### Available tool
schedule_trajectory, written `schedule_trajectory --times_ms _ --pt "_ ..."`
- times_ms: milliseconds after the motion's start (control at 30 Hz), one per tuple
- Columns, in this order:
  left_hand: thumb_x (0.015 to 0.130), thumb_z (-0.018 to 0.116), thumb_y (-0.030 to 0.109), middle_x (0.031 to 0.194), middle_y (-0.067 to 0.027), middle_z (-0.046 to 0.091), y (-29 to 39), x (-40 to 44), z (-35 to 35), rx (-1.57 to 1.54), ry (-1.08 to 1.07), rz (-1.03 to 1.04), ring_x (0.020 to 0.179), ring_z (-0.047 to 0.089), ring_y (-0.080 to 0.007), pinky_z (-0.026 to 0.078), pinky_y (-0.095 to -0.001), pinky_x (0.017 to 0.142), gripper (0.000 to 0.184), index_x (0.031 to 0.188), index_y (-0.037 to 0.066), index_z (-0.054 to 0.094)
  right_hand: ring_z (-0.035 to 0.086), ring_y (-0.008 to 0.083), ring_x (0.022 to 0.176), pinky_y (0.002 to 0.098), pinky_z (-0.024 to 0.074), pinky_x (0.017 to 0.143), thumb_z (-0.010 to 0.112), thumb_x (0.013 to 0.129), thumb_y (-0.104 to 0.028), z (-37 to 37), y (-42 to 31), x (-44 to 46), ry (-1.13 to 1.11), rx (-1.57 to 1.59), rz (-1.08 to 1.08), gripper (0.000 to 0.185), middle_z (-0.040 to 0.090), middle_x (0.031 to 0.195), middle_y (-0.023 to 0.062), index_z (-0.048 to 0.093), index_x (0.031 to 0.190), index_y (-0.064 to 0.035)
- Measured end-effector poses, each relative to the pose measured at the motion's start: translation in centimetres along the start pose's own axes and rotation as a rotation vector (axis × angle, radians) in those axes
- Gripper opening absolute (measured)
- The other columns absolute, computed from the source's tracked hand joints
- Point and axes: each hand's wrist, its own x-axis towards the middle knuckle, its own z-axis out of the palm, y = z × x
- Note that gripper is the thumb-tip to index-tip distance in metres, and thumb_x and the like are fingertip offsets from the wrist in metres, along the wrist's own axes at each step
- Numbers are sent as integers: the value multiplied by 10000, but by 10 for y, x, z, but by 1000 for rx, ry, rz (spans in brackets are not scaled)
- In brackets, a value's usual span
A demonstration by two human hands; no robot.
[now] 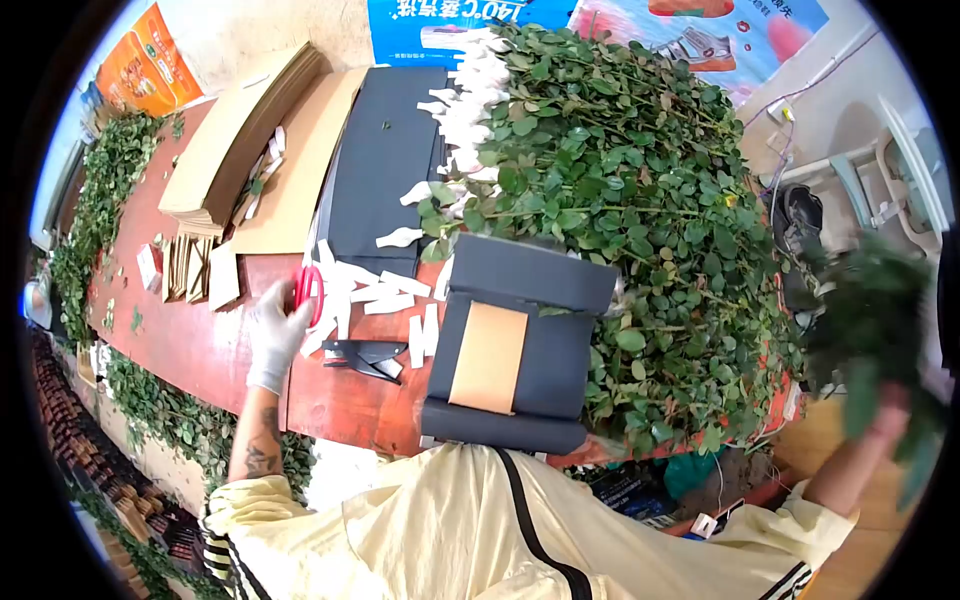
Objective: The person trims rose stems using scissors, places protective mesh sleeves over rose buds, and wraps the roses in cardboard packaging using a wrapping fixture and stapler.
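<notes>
My left hand (277,335), in a white glove, is at the red handles of the scissors (309,290) on the red table. Out at the far right, my right hand (888,412) holds a bunch of leafy stems (868,310), blurred by motion. Between my hands, dark wrapping board (535,275) lies at the table's front edge with a tan cardboard piece (488,358) on it. A black stapler (368,357) rests to its left, near loose white strips (378,292).
Leafy stems (640,200) with white-wrapped heads (480,90) are piled on the right. Cardboard stacks (235,140) and black sheets (385,160) lie at the back left. Leaves cover the floor at left. A chair (860,190) stands at the right.
</notes>
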Motion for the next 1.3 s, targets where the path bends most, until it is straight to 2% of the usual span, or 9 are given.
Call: schedule_trajectory --times_ms 133,400,567,767,833,967,1067,1167,1300 --pt "748 649 263 878 -196 634 -91 -35 11 418 130 -63 819 612 -353 477 -424 745 376 1021 9 601 602 224 944 301 466 821 576 790 -156 30 -77 48 -113 0 -165 423 613 1060 132 543 1197 -47" --pt "724 667 290 977 -158 618 -158 -53 -18 655 237 -3 913 571 -334 432 -427 844 471 1128 59 597 605 278 859 371 484 745 571 749 -181 100 -145 75 -660 269 9 488 577 943 134 480 1206 -37" --pt "755 629 360 1122 -173 561 -135 -73 -44 800 111 -188 949 575 -344 451 -442 852 471 1175 151 595 604 312 847 384 486 720 563 747 -158 90 -126 73 -594 554 77 480 589 916 139 477 1198 -14" --pt "779 615 294 972 -152 624 -119 -56 -65 666 -191 -457 925 613 -322 474 -422 811 435 1165 94 596 614 334 819 404 494 703 577 731 -146 104 -150 83 -573 811 159 489 600 911 169 474 1183 7" --pt "761 614 164 915 -132 642 -60 -53 -52 207 117 20 888 618 -281 479 -381 790 364 1096 21 617 605 321 889 388 484 770 583 729 -161 123 -162 82 -714 801 181 535 589 974 175 454 1222 1" --pt "635 688 88 960 -89 620 88 -66 3 -59 -149 720 906 587 -250 458 -367 797 402 1033 53 634 496 308 1121 367 381 960 611 722 -268 148 -175 74 -829 628 150 637 488 1215 162 427 1277 -17" --pt "655 687 169 1098 -116 573 138 -57 53 50 -320 813 1046 522 -317 403 -428 888 456 1098 94 613 422 318 1207 385 264 1068 641 687 -438 117 -169 65 -404 305 408 780 461 1252 177 418 1278 20" --pt "713 656 224 1143 -136 565 134 -34 85 161 -342 793 1110 479 -334 380 -444 920 416 1095 66 613 487 316 1072 391 383 958 716 639 -377 106 -157 43 -128 392 348 652 477 1199 155 535 1144 -6" --pt "714 668 254 1049 -82 582 132 -38 80 264 -402 754 1030 506 -297 398 -428 836 357 1026 84 648 482 288 1050 381 378 945 684 690 -350 100 -178 38 -420 1047 329 484 495 1181 99 586 1093 -101"
